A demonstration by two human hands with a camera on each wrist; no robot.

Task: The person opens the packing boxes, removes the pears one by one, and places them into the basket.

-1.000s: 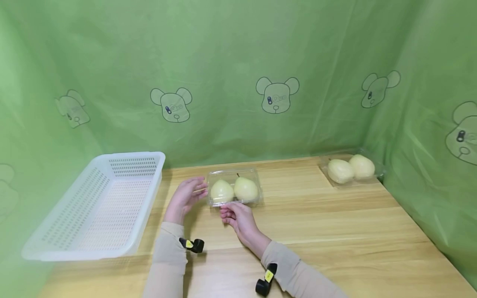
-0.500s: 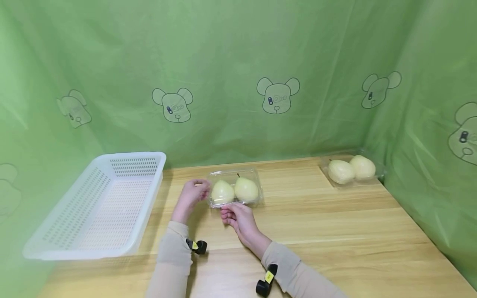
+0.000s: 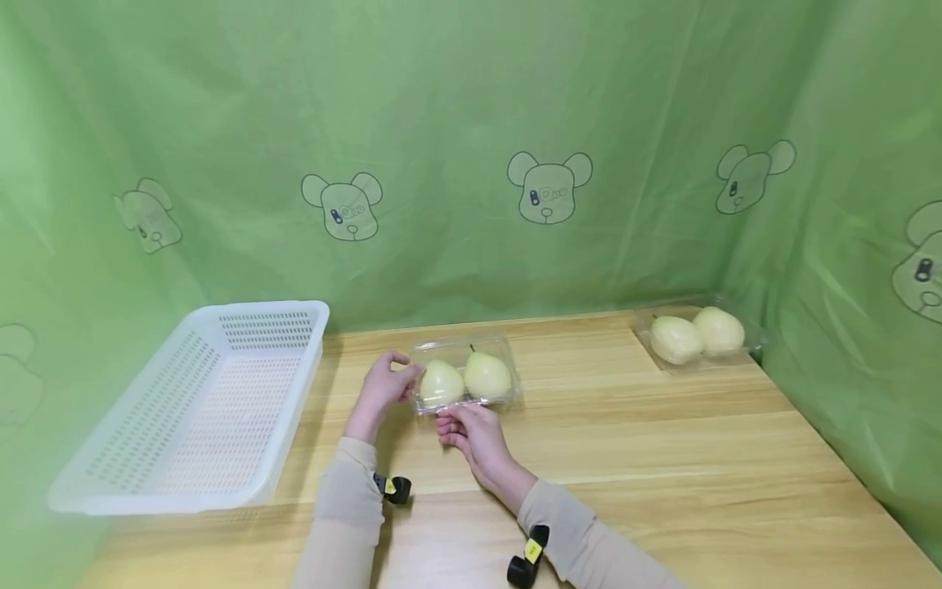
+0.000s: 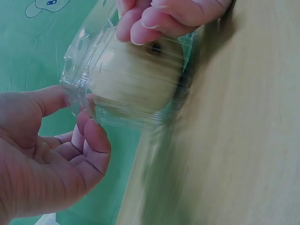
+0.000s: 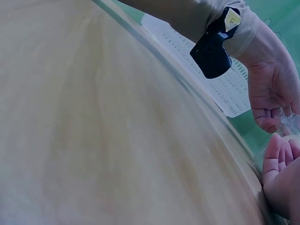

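A clear plastic fruit box [image 3: 491, 339] with two pale yellow pears [image 3: 442, 383] inside sits near the middle of the table's back half. My left hand [image 3: 386, 382] pinches the box's left edge; in the left wrist view, thumb and forefinger [image 4: 97, 136] meet at its clear rim. At the front edge, my right hand [image 3: 478, 438] grips the box with the thumb on top and the fingers curled below. The lid's fastening is too fine to make out. In the right wrist view, both hands appear at the right, partly cut off.
A white perforated plastic basket [image 3: 290, 409] stands at the left. Another clear box with two pears [image 3: 675, 339] lies at the back right corner. Green curtains [image 3: 441, 270] close off the back and sides of the wooden table [image 3: 662, 458].
My left hand has moved right onto the box's left edge, its fingers going from spread to pinching. The box has tilted or shifted very slightly; the right hand keeps its place.
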